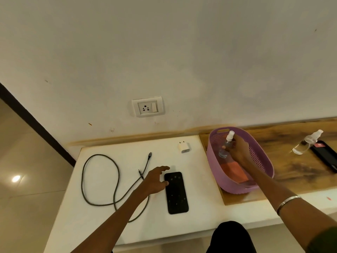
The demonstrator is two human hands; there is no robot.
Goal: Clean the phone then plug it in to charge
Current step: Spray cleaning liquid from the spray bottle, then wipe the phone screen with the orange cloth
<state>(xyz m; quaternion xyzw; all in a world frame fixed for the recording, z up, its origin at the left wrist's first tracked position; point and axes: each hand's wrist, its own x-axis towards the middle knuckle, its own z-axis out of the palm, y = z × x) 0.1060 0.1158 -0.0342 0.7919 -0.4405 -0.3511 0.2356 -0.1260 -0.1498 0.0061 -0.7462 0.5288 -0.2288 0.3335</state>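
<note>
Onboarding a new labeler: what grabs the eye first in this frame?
The purple basket at centre right, where the right hand grips a spray bottle over an orange cloth. Next, the black phone flat on the white counter, the left hand at its top left corner, with a looped cable to its left. A white charger lies below the wall socket.

Second phone (pixel 326 155) cut off by right edge
</note>
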